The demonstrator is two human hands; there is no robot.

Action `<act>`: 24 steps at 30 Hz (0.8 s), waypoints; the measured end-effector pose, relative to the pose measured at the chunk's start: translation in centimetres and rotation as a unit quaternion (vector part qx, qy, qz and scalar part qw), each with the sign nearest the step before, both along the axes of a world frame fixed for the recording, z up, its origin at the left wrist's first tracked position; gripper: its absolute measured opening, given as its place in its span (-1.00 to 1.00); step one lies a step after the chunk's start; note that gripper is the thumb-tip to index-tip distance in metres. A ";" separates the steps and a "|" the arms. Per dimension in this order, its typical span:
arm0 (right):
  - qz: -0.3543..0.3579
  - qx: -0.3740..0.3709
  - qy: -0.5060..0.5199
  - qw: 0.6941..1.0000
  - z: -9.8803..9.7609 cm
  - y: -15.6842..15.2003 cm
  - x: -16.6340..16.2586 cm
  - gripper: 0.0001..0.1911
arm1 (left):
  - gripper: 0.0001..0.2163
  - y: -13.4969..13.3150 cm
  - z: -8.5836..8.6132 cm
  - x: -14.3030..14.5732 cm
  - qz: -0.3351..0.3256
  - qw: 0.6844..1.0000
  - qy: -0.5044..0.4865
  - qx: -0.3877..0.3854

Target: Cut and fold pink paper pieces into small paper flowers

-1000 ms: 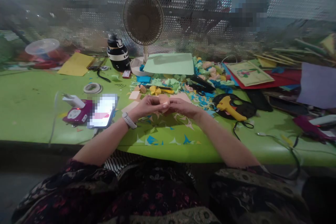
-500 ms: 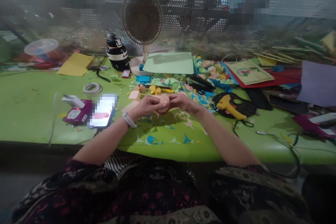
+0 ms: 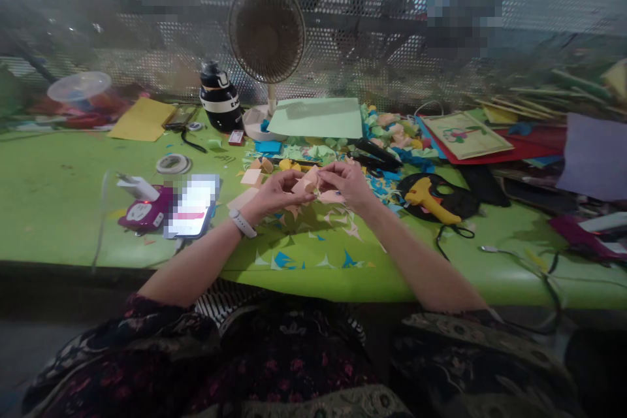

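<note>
Between my two hands is a peach paper piece (image 3: 307, 184), folded or curled, with petal-like edges. My left hand (image 3: 280, 193) pinches it from the left, thumb below and fingers behind. On the other side, my right hand (image 3: 347, 184) has its fingertips closed on the piece's right edge. Just beyond my left hand lie a small peach paper square (image 3: 251, 176) and a peach paper flower (image 3: 261, 164). A yellow paper flower (image 3: 288, 165) is partly hidden behind my fingers. Paper offcuts (image 3: 289, 260) in blue, white and peach are strewn in front of my hands.
A smartphone (image 3: 193, 206) lies left beside a purple extension socket (image 3: 147, 210). Behind stand a black bottle (image 3: 219, 101) and a fan (image 3: 267, 32). A black stapler (image 3: 377, 155) and yellow glue gun (image 3: 431, 200) lie right. A tape roll (image 3: 173, 163) sits at left.
The peach paper has been turned in my hands and now shows folded edges. My right hand has risen slightly, its fingertips now pinching the paper's right side.
</note>
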State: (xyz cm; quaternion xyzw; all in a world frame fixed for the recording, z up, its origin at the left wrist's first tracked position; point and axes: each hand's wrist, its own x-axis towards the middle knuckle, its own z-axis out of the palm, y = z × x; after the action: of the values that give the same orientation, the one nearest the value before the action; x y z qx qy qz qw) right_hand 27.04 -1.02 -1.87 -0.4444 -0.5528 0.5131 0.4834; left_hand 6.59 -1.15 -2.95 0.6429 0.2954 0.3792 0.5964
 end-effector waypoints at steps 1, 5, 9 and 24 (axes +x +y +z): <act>-0.001 -0.002 0.002 1.000 0.0 0.0 0.0 -0.67 | -0.50 0.1 -0.1 0.0 0.016 1.000 -0.002 0.012; -0.001 -0.005 0.001 1.000 0.0 -0.1 -0.1 -0.69 | -0.52 0.1 -0.1 0.0 0.061 0.998 -0.003 -0.001; 0.005 -0.009 -0.004 1.000 0.0 -0.2 -0.1 -0.71 | -0.58 0.0 -0.1 -0.1 0.067 0.996 -0.023 -0.057; 0.040 0.018 -0.026 0.999 0.6 -1.1 -0.4 -0.69 | -0.74 -0.2 0.0 0.0 0.052 0.992 -0.045 -0.108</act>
State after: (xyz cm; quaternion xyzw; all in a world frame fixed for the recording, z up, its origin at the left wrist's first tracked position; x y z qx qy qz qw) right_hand 26.64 -2.15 -1.28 -0.4263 -0.5920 0.5098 0.4559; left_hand 6.60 -1.31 -2.93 0.5409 0.3404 0.4040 0.6545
